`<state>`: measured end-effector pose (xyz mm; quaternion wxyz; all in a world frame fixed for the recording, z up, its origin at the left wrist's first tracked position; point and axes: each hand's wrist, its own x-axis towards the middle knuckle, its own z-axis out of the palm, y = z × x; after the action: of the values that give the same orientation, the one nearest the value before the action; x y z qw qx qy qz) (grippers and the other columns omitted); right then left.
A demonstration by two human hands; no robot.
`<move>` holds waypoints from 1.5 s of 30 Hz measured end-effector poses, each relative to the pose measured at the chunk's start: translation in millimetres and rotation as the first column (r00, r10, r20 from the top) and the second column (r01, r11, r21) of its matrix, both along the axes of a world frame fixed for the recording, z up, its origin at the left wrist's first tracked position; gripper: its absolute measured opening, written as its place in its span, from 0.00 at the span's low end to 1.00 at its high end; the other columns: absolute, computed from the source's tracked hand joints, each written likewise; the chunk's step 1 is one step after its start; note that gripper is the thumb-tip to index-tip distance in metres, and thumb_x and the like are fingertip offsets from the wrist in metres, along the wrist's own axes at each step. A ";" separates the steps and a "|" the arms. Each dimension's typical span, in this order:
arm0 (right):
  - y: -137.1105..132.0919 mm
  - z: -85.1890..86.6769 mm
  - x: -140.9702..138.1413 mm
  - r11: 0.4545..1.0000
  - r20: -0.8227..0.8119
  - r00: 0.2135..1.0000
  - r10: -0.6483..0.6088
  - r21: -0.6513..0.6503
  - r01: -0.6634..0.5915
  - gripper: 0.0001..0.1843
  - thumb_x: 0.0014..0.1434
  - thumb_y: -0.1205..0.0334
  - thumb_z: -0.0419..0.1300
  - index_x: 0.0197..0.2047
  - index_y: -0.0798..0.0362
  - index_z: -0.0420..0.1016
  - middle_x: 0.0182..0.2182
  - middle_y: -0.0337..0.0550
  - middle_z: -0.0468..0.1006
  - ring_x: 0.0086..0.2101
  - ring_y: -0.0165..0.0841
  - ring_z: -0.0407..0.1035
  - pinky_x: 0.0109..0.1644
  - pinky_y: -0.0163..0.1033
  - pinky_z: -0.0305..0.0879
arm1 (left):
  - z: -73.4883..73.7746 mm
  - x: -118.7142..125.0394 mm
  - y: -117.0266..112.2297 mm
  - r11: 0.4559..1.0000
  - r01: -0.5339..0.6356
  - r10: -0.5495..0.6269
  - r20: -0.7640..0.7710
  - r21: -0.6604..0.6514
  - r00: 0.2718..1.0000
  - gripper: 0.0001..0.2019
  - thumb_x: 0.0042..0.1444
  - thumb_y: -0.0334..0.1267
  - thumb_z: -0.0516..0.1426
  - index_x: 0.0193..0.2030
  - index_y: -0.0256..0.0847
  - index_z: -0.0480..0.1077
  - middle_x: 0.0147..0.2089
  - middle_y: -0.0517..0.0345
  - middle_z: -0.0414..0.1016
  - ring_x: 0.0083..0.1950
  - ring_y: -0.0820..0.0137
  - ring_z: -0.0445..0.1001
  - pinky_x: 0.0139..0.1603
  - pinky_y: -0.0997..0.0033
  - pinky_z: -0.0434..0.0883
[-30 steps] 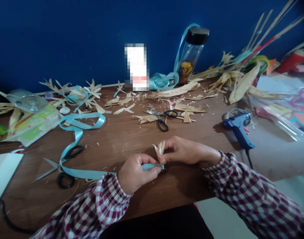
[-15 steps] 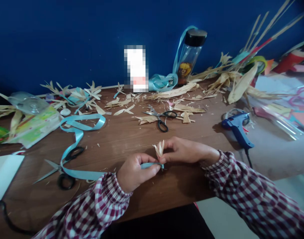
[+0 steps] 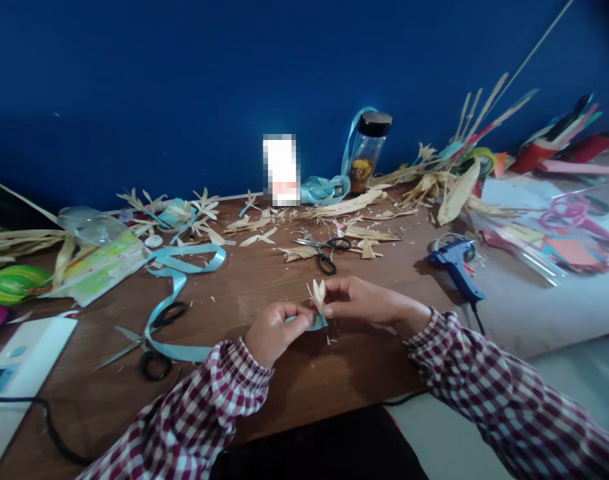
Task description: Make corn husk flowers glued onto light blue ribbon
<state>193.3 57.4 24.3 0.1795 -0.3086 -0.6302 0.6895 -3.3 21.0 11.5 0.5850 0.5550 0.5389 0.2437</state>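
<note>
My right hand (image 3: 357, 299) pinches a small corn husk flower (image 3: 318, 293), its pale petals pointing up above the fingers. My left hand (image 3: 279, 330) is closed on a light blue ribbon (image 3: 312, 325) at the flower's base, its thumb and fingers nearly touching the right hand. The ribbon's long tail (image 3: 184, 351) comes out by the left sleeve and loops away across the table. Black-handled scissors (image 3: 144, 340) lie open under that tail on the left. A second pair of scissors (image 3: 320, 247) lies open beyond my hands.
A blue glue gun (image 3: 457, 267) lies to the right with its cord trailing forward. Along the wall are dried husks (image 3: 342, 203), finished husk flowers (image 3: 202, 205), a black-lidded bottle (image 3: 369, 150) and a coil of blue ribbon (image 3: 327, 189). Pink scissors (image 3: 567, 210) lie far right.
The camera view has tilted up and shifted. The ribbon end at the flower's base has moved in my fingers, now bending closer around it. Both hands keep their hold.
</note>
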 end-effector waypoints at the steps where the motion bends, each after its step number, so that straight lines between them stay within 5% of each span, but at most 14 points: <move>1: -1.8 0.2 -1.4 1.000 0.008 1.000 -0.013 0.009 0.013 0.12 0.55 0.55 0.60 0.34 0.56 0.68 0.28 0.36 0.68 0.29 0.27 0.63 0.36 0.33 0.62 | 2.4 -0.2 -0.7 1.000 0.024 -0.024 -0.018 0.017 1.000 0.14 0.49 0.46 0.56 0.31 0.36 0.75 0.15 0.64 0.65 0.18 0.76 0.58 0.21 0.75 0.57; 5: -5.4 3.3 -1.6 0.998 0.054 0.997 -0.059 0.039 0.057 0.11 0.55 0.56 0.59 0.32 0.55 0.67 0.27 0.35 0.69 0.29 0.27 0.63 0.37 0.33 0.62 | 15.1 -8.4 -1.3 0.982 0.163 -0.145 -0.166 0.099 0.975 0.18 0.53 0.50 0.53 0.33 0.36 0.74 0.17 0.64 0.66 0.19 0.75 0.60 0.23 0.75 0.58; 8: -3.7 7.0 5.2 0.993 0.127 0.990 -0.065 0.107 0.051 0.11 0.56 0.55 0.58 0.32 0.56 0.68 0.27 0.36 0.69 0.28 0.27 0.64 0.34 0.33 0.62 | 21.6 -25.1 4.2 0.954 0.249 -0.178 -0.352 0.168 0.919 0.24 0.58 0.53 0.46 0.23 0.37 0.71 0.16 0.64 0.63 0.20 0.74 0.61 0.25 0.74 0.58; 15: 3.7 6.8 15.9 0.887 0.482 0.850 -0.214 0.460 -0.037 0.12 0.55 0.56 0.57 0.31 0.58 0.73 0.26 0.42 0.75 0.27 0.30 0.67 0.31 0.33 0.59 | 26.6 -53.2 6.9 0.924 0.349 -0.104 -0.774 0.157 0.624 0.12 0.53 0.47 0.53 0.34 0.47 0.76 0.31 0.59 0.77 0.33 0.64 0.73 0.32 0.69 0.62; 18: 4.5 3.7 14.2 0.818 0.550 0.787 -0.280 0.565 -0.103 0.13 0.55 0.56 0.57 0.30 0.57 0.74 0.26 0.43 0.77 0.27 0.31 0.68 0.30 0.33 0.56 | 30.7 -43.4 -6.2 0.848 0.443 0.035 -0.865 0.290 0.500 0.10 0.54 0.44 0.55 0.39 0.46 0.75 0.37 0.55 0.76 0.39 0.59 0.73 0.36 0.64 0.65; 21: 4.7 1.9 13.6 0.798 0.584 0.764 -0.274 0.581 -0.158 0.14 0.56 0.55 0.56 0.30 0.56 0.75 0.26 0.43 0.77 0.25 0.30 0.67 0.28 0.32 0.53 | 29.0 -26.1 -16.7 0.653 0.532 0.175 -0.791 0.539 0.586 0.16 0.55 0.40 0.55 0.50 0.41 0.69 0.47 0.50 0.72 0.49 0.56 0.68 0.50 0.56 0.64; 24: 5.8 2.2 13.9 0.793 0.597 0.763 -0.246 0.577 -0.196 0.15 0.57 0.54 0.55 0.30 0.56 0.76 0.26 0.43 0.77 0.25 0.29 0.67 0.27 0.32 0.52 | 17.8 -9.3 -18.4 0.503 0.575 0.089 -0.700 0.646 0.709 0.16 0.58 0.37 0.52 0.53 0.38 0.66 0.52 0.48 0.69 0.53 0.59 0.65 0.53 0.56 0.64; 29: 8.4 2.7 11.3 0.767 0.674 0.683 -0.281 0.586 -0.262 0.17 0.58 0.51 0.54 0.30 0.56 0.76 0.29 0.47 0.78 0.30 0.34 0.70 0.30 0.34 0.53 | -1.2 6.8 -16.9 0.528 0.660 -0.083 -0.740 0.535 0.667 0.16 0.59 0.39 0.52 0.53 0.37 0.64 0.48 0.48 0.71 0.49 0.61 0.68 0.48 0.58 0.68; 37: 6.8 -0.2 9.8 0.761 0.727 0.607 -0.322 0.580 -0.290 0.17 0.59 0.52 0.52 0.30 0.54 0.76 0.28 0.46 0.78 0.29 0.33 0.70 0.29 0.35 0.52 | -4.7 14.9 -34.0 0.517 0.675 0.035 -0.801 0.526 0.597 0.22 0.56 0.48 0.55 0.52 0.35 0.66 0.50 0.46 0.69 0.51 0.55 0.65 0.50 0.54 0.65; 45: 0.2 -2.3 6.8 0.751 0.727 0.577 -0.373 0.602 -0.273 0.19 0.60 0.50 0.51 0.31 0.53 0.76 0.29 0.45 0.78 0.30 0.34 0.70 0.30 0.35 0.53 | -10.3 14.5 -34.7 0.524 0.685 0.013 -0.809 0.506 0.588 0.26 0.55 0.51 0.54 0.55 0.33 0.64 0.50 0.43 0.70 0.48 0.56 0.67 0.47 0.55 0.68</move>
<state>200.0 57.6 22.0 -0.0131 -0.5242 -0.8293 0.1934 11.2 -13.8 1.2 0.0492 0.9004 0.4254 0.0769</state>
